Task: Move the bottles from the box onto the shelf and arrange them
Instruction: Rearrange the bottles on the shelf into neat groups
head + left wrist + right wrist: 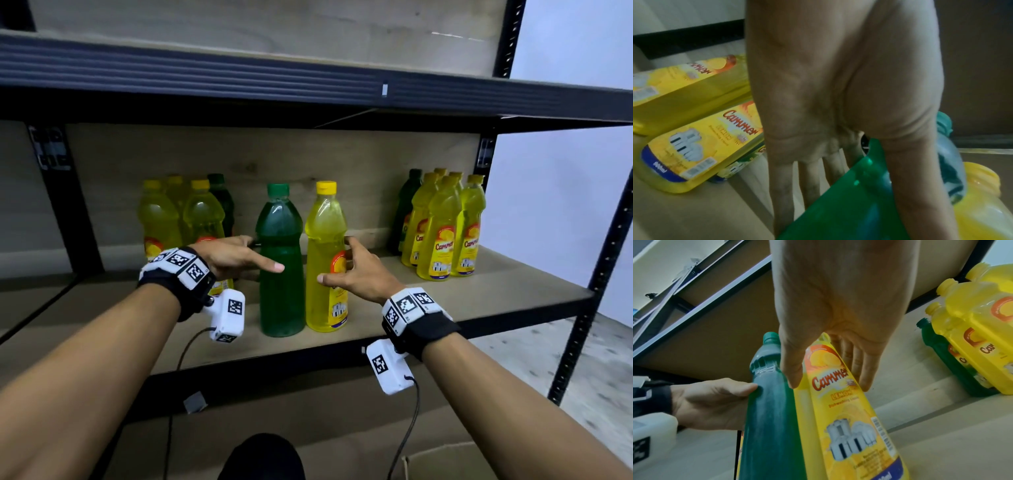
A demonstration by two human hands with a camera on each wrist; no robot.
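A green bottle (281,298) and a yellow bottle (323,240) stand upright side by side near the front of the wooden shelf (445,301). My left hand (265,253) flanks the green bottle (768,418): its straight thumb touches the front and straight fingers reach behind. My right hand (334,259) spans the yellow bottle (838,402), thumb on its left side, fingers straight along its right. Neither bottle is lifted.
A group of yellow and green bottles (161,222) stands at the back left, another group (442,233) at the back right. The upper shelf's dark edge (239,75) runs overhead. A black upright post (596,274) bounds the right. A cardboard box's flap (445,459) shows below.
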